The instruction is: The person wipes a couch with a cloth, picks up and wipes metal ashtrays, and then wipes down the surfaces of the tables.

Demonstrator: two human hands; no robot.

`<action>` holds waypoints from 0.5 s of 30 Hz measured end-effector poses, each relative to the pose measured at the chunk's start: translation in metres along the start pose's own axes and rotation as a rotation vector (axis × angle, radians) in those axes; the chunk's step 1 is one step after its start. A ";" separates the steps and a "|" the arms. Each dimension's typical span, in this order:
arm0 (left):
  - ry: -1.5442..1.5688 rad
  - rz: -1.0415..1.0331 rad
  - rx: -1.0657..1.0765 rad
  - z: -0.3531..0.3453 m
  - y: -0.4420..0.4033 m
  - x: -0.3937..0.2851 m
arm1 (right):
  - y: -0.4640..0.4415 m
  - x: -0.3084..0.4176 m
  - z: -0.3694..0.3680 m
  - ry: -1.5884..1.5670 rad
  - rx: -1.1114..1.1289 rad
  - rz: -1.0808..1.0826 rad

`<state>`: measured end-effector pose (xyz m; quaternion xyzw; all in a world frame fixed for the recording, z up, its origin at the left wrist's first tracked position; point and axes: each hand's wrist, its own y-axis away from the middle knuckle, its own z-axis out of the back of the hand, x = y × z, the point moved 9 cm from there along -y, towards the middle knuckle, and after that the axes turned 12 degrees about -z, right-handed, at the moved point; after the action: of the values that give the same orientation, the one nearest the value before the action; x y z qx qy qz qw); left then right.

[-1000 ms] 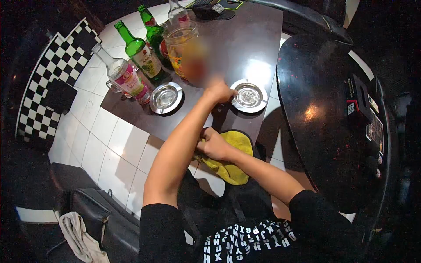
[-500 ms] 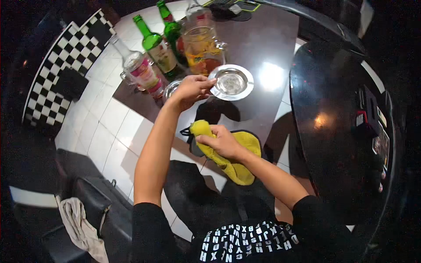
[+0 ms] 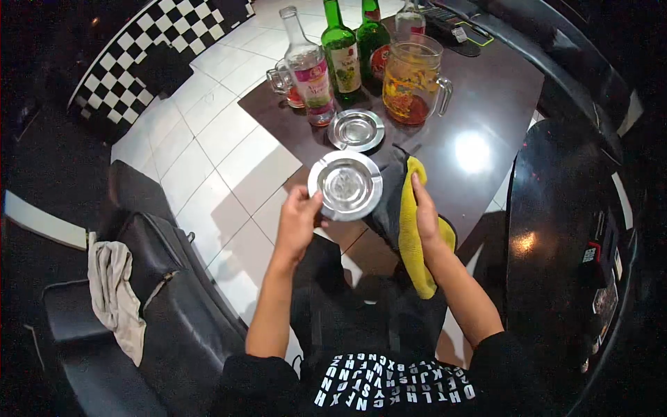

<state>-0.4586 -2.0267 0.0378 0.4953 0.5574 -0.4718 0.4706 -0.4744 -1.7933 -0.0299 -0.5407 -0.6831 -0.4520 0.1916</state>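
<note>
A round silver metal ashtray (image 3: 345,186) is pinched at its lower left rim by my left hand (image 3: 297,215). It is held up in front of me, its bowl facing the camera. My right hand (image 3: 428,214) grips a yellow cloth (image 3: 411,240) with a dark grey side, which hangs down just right of the ashtray. Part of the cloth and some of my right fingers are hidden. A second metal ashtray (image 3: 356,130) rests on the dark table (image 3: 479,90), just beyond the held one.
Behind the ashtrays stand a clear labelled bottle (image 3: 313,76), a green bottle (image 3: 342,59), another green bottle (image 3: 373,42) and a glass pitcher (image 3: 413,80) with red liquid. A glass mug (image 3: 281,80) is at the left. A black sofa (image 3: 174,299) bears a beige cloth (image 3: 114,292).
The ashtray has come down towards me in my left hand, away from the pitcher. My right hand has moved right and up with the cloth. The view has shifted left.
</note>
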 end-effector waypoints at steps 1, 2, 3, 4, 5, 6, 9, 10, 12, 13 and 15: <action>-0.023 -0.007 0.018 -0.004 0.008 0.004 | 0.007 0.002 -0.006 -0.052 0.024 -0.030; -0.047 -0.013 0.035 -0.007 0.014 0.007 | 0.013 0.006 -0.013 0.031 0.029 -0.051; -0.039 -0.024 0.027 -0.009 0.017 0.008 | 0.020 0.009 -0.018 0.113 0.032 -0.076; -0.033 -0.033 0.022 -0.011 0.020 0.009 | 0.026 0.010 -0.021 0.192 0.034 -0.100; -0.027 -0.042 0.021 -0.015 0.023 0.010 | 0.027 0.009 -0.024 0.233 0.064 -0.131; -0.041 -0.066 -0.007 -0.017 0.024 0.009 | 0.027 0.010 -0.027 0.247 0.093 -0.087; -0.065 -0.140 -0.087 -0.024 0.030 0.002 | 0.028 0.014 -0.037 0.266 0.156 0.013; -0.077 -0.163 -0.103 -0.024 0.031 0.001 | 0.029 0.015 -0.038 0.282 0.146 0.061; -0.100 -0.212 -0.132 -0.022 0.034 -0.003 | 0.031 0.018 -0.040 0.313 0.124 0.160; -0.107 -0.223 -0.135 -0.023 0.035 -0.002 | 0.031 0.019 -0.041 0.326 0.127 0.183; -0.121 -0.246 -0.140 -0.022 0.038 -0.002 | 0.033 0.021 -0.042 0.353 0.135 0.228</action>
<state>-0.4218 -2.0023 0.0396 0.3600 0.6161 -0.5148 0.4752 -0.4611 -1.8162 0.0211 -0.5130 -0.6021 -0.4682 0.3937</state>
